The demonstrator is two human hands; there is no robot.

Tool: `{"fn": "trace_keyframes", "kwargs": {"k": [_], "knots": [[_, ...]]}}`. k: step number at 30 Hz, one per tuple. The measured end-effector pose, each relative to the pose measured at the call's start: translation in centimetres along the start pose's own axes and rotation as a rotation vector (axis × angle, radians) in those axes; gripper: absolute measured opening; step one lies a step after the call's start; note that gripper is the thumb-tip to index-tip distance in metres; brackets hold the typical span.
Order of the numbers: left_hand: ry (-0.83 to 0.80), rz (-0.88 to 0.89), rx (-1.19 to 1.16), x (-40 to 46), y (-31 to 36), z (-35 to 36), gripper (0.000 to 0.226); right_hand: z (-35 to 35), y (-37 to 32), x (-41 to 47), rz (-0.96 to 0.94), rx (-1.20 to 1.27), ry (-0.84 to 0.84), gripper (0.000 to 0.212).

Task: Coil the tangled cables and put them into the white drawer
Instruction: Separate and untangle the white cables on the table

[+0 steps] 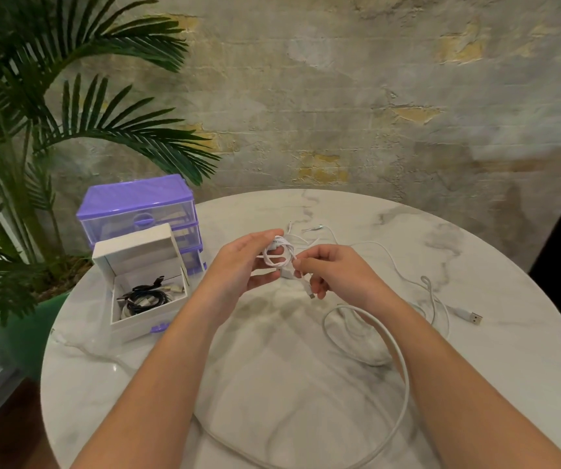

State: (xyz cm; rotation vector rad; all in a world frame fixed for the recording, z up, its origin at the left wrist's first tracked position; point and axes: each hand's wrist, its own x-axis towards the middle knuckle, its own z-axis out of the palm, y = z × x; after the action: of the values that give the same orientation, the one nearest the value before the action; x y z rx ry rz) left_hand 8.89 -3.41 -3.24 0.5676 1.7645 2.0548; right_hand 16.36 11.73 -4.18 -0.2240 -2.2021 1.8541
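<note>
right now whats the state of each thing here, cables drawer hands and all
small white cable: partly coiled, held between both hands
left hand: holds the coil
right hand: pinches the cable's end
white drawer: out on the table, open, dark cables inside
thick white cable: loose loop on the table
thin white cable: uncoiled, plug lying free
purple drawer unit: top drawer closed

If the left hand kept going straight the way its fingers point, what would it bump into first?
The left hand points right, so its fingers would likely first meet the small white cable coil it already holds, then the right hand just beyond; depth is hard to judge.
</note>
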Motion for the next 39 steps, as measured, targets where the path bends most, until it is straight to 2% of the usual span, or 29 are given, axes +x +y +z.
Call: {"fn": "trace_keyframes", "kwargs": {"k": [2, 5, 13, 20, 28, 34, 39], "knots": [[0.004, -0.018, -0.002, 0.0, -0.2, -0.1, 0.018, -0.1, 0.1, 0.1, 0.0, -0.003, 0.023, 0.002], [-0.003, -0.039, -0.045, 0.1, -0.3, -0.3, 0.018, -0.3, 0.2, 0.1, -0.03, -0.045, 0.035, 0.007], [-0.012, -0.073, -0.157, 0.2, -0.5, -0.4, 0.019, -0.2, 0.4, 0.3, -0.073, -0.105, 0.086, 0.002], [-0.041, -0.177, -0.251, 0.2, -0.6, -0.2, 0.026, 0.1, 0.7, 0.4, -0.024, -0.117, 0.008, 0.005], [0.008, -0.147, -0.181, 0.2, -0.5, -0.2, 0.026, -0.1, -0.2, 0.0, -0.043, 0.135, -0.04, 0.011], [0.004, -0.174, -0.29, 0.3, -0.5, -0.1, 0.036, 0.3, 0.4, 0.2, -0.088, 0.087, 0.086, 0.008], [-0.035, -0.159, -0.284, 0.3, -0.6, -0.2, 0.027, 0.4, 0.5, 0.4, -0.074, 0.316, 0.096, 0.01]]}}
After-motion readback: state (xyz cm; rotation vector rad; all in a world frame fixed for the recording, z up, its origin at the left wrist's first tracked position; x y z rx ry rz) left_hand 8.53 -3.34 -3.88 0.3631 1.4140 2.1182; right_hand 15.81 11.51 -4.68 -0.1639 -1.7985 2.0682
